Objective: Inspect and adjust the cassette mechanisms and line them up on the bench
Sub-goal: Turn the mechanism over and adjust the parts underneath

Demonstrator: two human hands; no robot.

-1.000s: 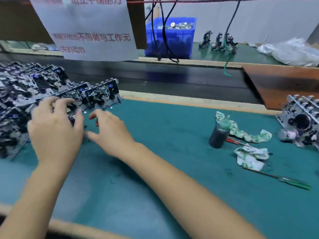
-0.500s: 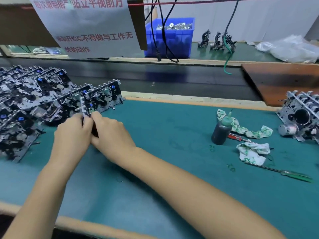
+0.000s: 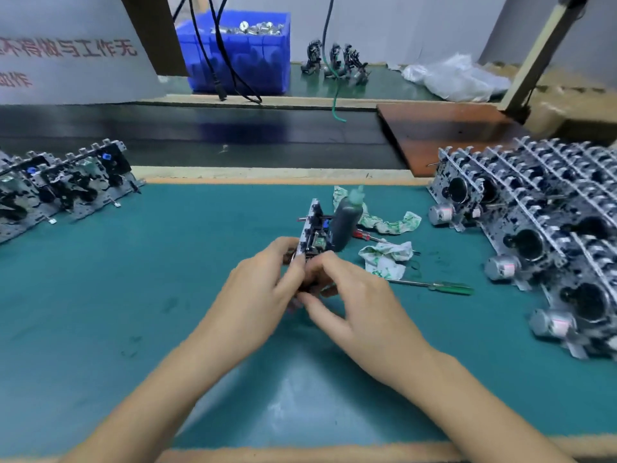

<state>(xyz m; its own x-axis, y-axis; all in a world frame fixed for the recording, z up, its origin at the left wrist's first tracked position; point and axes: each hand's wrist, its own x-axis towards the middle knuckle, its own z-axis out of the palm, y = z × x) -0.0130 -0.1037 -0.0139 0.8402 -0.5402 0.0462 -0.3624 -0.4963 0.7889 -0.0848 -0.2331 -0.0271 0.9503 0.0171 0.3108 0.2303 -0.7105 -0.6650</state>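
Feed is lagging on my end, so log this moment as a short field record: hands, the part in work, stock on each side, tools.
left hand: grips the held mechanism
right hand: fingers curled on the same unit
held mechanism: upright on edge, mid-bench
left stack: mechanisms overlapping, far left
right rows: mechanisms lined up, motors showing
dark bottle: standing just behind the held unit
green screwdriver: lying on the mat
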